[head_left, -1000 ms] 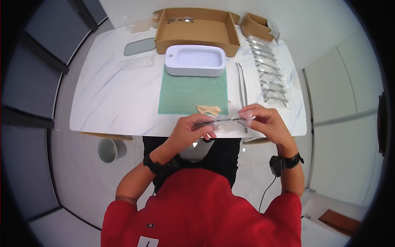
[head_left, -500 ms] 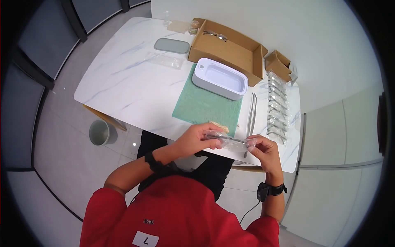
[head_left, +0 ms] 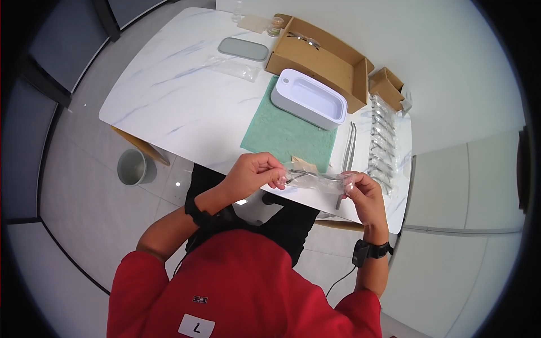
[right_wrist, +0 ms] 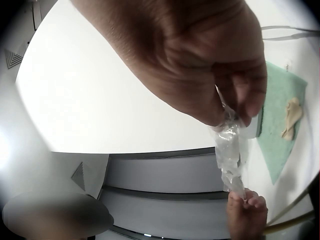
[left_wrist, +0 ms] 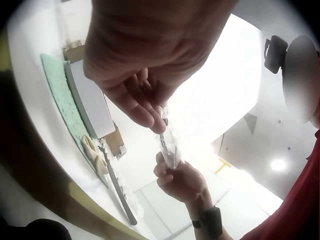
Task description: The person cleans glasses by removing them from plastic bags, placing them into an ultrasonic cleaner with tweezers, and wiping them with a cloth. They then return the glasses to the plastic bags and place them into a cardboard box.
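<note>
A clear plastic bag (head_left: 315,181) with dark-framed glasses inside is stretched between both hands above the table's front edge. The left hand (head_left: 256,172) pinches its left end, and the right hand (head_left: 365,194) pinches the right end. In the left wrist view the bag (left_wrist: 170,146) hangs between the left fingers and the right hand (left_wrist: 181,182). The right wrist view shows the crinkled bag (right_wrist: 230,150) below the right fingers, its far end at the left hand (right_wrist: 247,217). A beige cloth (head_left: 304,164) lies behind the bag on a green towel (head_left: 282,132).
A white basin (head_left: 309,101) stands on the towel's back part. Behind it is a cardboard box (head_left: 324,62) holding glasses (head_left: 304,39). Long tweezers (head_left: 349,149) lie to the right, beside a row of bagged glasses (head_left: 382,143). A grey lid (head_left: 242,49) and an empty bag (head_left: 232,69) lie back left.
The head view has turned and shifted. The left hand has moved from over the glasses to the bag's left end, so more of the bag shows. The right hand still pinches its end.
</note>
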A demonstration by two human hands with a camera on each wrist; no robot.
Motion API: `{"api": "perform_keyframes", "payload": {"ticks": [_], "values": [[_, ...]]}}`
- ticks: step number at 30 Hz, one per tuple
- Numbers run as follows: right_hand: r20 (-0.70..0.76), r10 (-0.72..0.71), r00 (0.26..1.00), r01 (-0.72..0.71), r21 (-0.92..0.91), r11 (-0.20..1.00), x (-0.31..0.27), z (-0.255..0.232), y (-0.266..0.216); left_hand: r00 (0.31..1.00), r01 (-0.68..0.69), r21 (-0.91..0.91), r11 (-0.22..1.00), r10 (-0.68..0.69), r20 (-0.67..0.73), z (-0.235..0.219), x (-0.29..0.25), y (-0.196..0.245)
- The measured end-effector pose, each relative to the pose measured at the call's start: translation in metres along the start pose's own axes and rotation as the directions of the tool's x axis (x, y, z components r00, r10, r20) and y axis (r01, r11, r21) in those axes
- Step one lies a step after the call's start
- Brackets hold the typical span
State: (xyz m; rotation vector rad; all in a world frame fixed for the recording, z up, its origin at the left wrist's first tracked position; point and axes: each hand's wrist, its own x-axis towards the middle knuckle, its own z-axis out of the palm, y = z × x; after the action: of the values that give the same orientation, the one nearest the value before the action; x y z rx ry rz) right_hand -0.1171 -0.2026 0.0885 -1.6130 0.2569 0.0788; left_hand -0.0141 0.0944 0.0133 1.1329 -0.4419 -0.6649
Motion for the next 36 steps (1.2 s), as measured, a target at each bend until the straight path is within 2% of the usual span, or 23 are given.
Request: {"api": "perform_keyframes", "payload": {"ticks": [6,10,13,18,22,25,29,36], "values": [[0.058,0.018,0.998,-0.015,-0.058,0.998,0.001,0.003,0.002,0.998,-0.039,0.01,0.999,0.04,-0.041,-0.003,0.0,-0.001],[0.054,0.008,0.998,-0.005,-0.046,0.999,0.004,0.005,0.003,0.989,-0.105,0.023,0.994,0.107,-0.105,-0.007,-0.002,-0.002],[0.047,-0.013,0.999,0.015,-0.036,0.999,0.007,0.005,0.004,0.983,-0.104,0.037,0.994,0.108,-0.15,-0.009,-0.004,0.003],[0.005,0.009,1.0,-0.009,-0.004,1.0,0.013,0.012,0.004,0.981,-0.101,0.158,0.982,0.125,-0.149,-0.018,-0.005,0.008],[0.011,-0.115,0.993,0.115,-0.115,0.987,0.015,0.028,-0.011,0.975,-0.09,0.182,0.979,0.124,-0.183,-0.017,-0.004,0.007],[0.057,-0.107,0.993,0.111,-0.084,0.99,0.015,0.033,-0.006,0.958,-0.137,0.196,0.971,0.18,-0.223,-0.017,-0.002,0.004],[0.021,-0.045,0.999,0.046,-0.035,0.998,0.013,0.037,0.007,0.939,-0.132,0.292,0.947,0.213,-0.269,-0.013,-0.001,0.002],[-0.066,-0.033,0.997,0.036,0.035,0.999,0.007,0.034,0.023,0.93,-0.17,0.466,0.868,0.298,-0.214,-0.008,-0.003,-0.01]]}}
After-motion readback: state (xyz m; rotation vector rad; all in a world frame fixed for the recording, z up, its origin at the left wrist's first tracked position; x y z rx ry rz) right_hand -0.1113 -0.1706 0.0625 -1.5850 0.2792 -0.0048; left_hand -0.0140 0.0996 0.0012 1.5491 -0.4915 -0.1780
